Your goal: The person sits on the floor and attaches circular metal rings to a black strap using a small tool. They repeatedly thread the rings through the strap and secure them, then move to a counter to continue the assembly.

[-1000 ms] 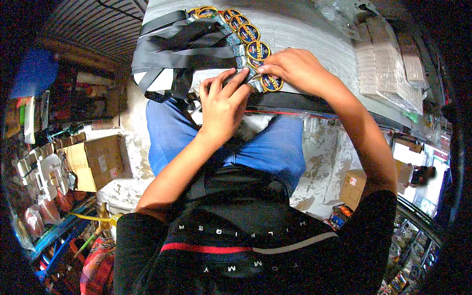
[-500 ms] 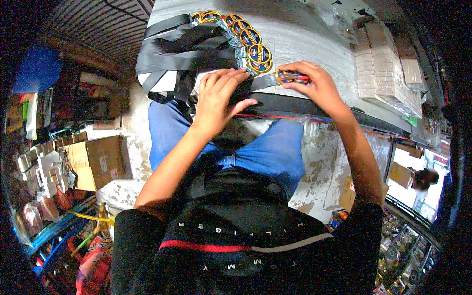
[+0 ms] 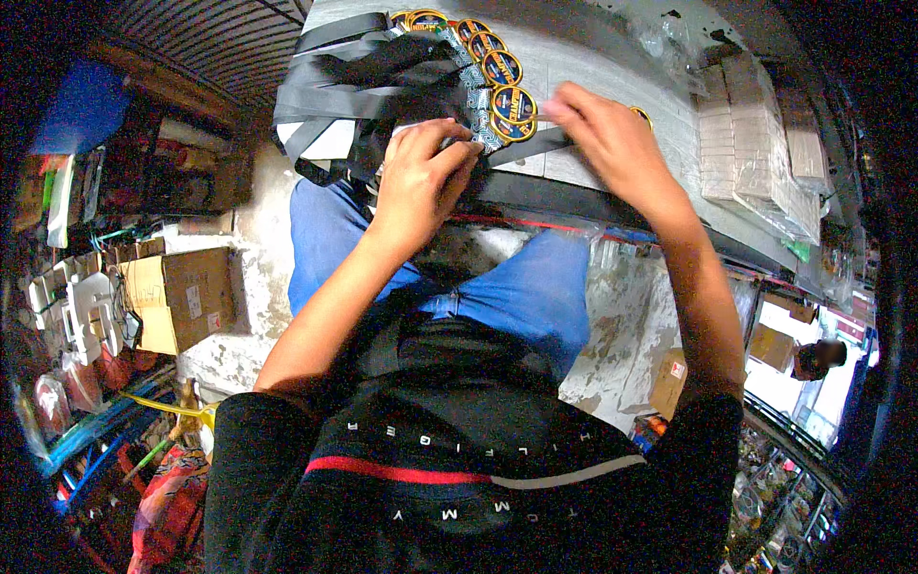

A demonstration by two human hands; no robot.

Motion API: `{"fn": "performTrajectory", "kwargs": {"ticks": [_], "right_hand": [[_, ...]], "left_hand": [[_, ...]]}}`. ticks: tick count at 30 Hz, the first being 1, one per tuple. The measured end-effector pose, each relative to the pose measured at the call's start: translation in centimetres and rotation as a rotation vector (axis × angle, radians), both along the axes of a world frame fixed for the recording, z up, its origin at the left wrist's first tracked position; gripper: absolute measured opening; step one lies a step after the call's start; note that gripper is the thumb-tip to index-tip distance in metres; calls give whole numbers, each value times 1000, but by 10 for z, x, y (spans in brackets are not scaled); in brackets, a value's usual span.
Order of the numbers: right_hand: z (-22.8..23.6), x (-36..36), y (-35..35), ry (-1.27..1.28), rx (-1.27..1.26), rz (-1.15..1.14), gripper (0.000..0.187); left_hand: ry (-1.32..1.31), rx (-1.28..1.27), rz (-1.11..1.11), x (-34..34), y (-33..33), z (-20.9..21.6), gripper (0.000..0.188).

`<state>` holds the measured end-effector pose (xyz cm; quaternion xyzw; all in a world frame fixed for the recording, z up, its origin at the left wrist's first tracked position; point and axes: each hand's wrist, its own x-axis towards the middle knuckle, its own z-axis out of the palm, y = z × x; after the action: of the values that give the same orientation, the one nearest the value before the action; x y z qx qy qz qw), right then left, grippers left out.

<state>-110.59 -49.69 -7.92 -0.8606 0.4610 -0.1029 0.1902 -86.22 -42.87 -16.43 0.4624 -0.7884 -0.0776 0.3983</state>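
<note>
Two bare hands over one grey bench point(image 3: 598, 43), and yeah, I tried counting. Medals point(image 3: 502, 68): five easy ones in a curved, overlapping row, plus at least two more bunched at the far end, too stacked to be sure. Then there's one lone medal point(image 3: 643, 118) off to the right, just a sliver of gold rim poking out past the right hand point(image 3: 557, 107). So eight or more in view.

Straps point(image 3: 382, 103): lots of black ones heaped left of the row, too tangled for a number. One strap runs from by the left hand point(image 3: 428, 158) across under the right hand.

Left hand sits at the near edge of the heap, fingers bent; can't tell if its grip has hold of anything. Right hand is blurry, fingertips just beside the nearest medals in the row, and I can't tell whether that grip is closed on something.

Stacked white boxes point(image 3: 751, 143) in clear plastic at the bench's right end, can't count those. Below, one cardboard box point(image 3: 203, 297) on the left, and one other person point(image 3: 813, 361) far right.
</note>
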Motion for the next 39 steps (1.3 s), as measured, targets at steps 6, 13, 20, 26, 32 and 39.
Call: {"fn": "performTrajectory", "kwargs": {"ticks": [6, 13, 20, 26, 32, 39], "right_hand": [[-24, 40, -10, -148, -50, 166, 27], [-47, 10, 0, -317, 53, 61, 25], [-42, 16, -5, -197, -67, -96, 36], [-37, 22, 12, -96, -218, 23, 50], [-35, 21, 30, -114, -162, -2, 37], [-13, 27, 20, -257, 348, -264, 31]], "left_hand": [[-27, -28, 7, 1, 0, 4, 25], [-85, 102, -2, 3, -3, 12, 47], [-122, 122, 24, -3, -9, 17, 44], [14, 256, -13, 5, -10, 23, 50], [-52, 171, 3, 5, -11, 16, 27], [92, 91, 56, 4, -15, 3, 16]]}}
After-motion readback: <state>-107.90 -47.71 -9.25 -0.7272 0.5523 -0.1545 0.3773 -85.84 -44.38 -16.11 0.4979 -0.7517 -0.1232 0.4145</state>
